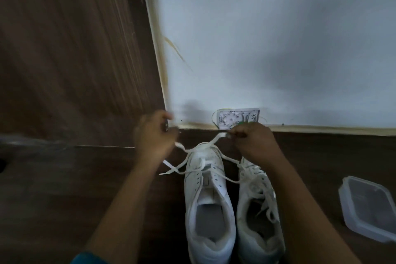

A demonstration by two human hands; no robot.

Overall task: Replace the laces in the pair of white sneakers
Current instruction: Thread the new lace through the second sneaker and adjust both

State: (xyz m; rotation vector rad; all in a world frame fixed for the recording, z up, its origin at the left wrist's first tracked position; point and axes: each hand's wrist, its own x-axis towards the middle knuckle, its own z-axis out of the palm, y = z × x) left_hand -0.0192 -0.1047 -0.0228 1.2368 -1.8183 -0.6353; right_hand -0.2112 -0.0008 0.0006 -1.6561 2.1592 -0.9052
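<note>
Pair of white leather sneakers (pixel 216 180) side by side on dark wood floor (pixel 64 188). Flat white lace (pixel 192 149) crosses left-side shoe's toe end; left hand (pixel 154 135) & right hand (pixel 250 141) each pinch it. Even both ends, keep flat, no twists.

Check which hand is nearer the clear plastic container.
Right. The right hand, pinching the lace, sits up and left of the container, by the toe of the right sneaker. The left hand pinches the lace farther left, beyond the left sneaker.
</note>
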